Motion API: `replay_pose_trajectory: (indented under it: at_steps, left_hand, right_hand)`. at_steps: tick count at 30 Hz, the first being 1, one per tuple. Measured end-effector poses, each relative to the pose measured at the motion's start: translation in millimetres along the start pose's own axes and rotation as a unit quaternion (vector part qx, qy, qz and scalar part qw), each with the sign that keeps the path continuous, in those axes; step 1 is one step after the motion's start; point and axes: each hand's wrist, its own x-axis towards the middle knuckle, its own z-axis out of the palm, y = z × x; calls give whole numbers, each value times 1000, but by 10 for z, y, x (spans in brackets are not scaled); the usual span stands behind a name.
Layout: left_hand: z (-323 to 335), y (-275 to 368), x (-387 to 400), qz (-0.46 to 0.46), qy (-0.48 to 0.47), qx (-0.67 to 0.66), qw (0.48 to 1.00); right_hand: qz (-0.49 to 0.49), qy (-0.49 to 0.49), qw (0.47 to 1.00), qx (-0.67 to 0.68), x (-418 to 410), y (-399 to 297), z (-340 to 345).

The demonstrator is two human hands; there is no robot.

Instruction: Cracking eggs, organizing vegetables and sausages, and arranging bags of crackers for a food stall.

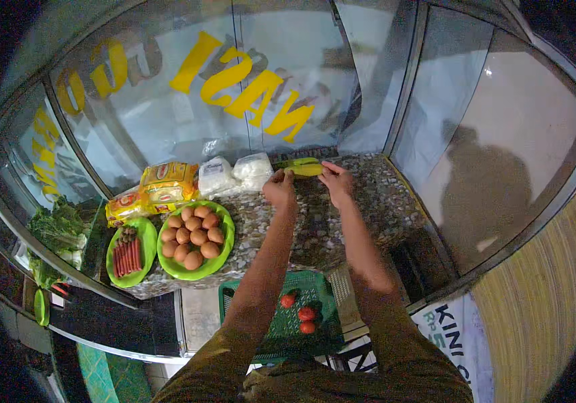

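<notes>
At the back of the stone-chip counter (263,226), a yellow-green elongated vegetable (309,170), perhaps a cucumber, spans both my hands. My left hand (280,188) pinches its left end, and the fingers of my right hand (337,182) are on its right end. A second greener piece (298,161) shows just behind it, partly hidden. Left of my left hand stand clear plastic bags of white contents (254,170), and another such bag (215,175) beside them.
Leftward are yellow noodle packets (168,184), a green plate (222,262) of brown eggs (198,237), a green plate (149,242) of red sausages (128,258), and leafy greens (56,226). Glass panes (288,60) enclose the counter. Below, a green basket (336,327) holds three tomatoes (306,314).
</notes>
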Motion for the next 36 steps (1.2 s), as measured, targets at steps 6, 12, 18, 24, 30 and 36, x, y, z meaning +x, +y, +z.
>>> replay_pose_trajectory:
  at_steps: [6,12,18,24,30,36]
  left_hand:
    - [180,-83,120,185,-49,182,964]
    - [271,-235,136,268,20,175,947]
    - [473,-346,75,233,-7,197,952]
    - [362,-324,352,305,-31,30,951]
    - [533,-99,89,207,35,183,961]
    - [343,-148,366,192,7,238,952]
  right_hand:
    - [-14,15,1000,-6,397,71,-20]
    - [-7,18,999,-31,512,113,193]
    - [-10,26,992,-124,628,220,30]
    - [-56,21,981,-185,710,254,400]
    - [-121,54,950,-281,994,505,191]
    - [-241,84,906,-337,933,544,434]
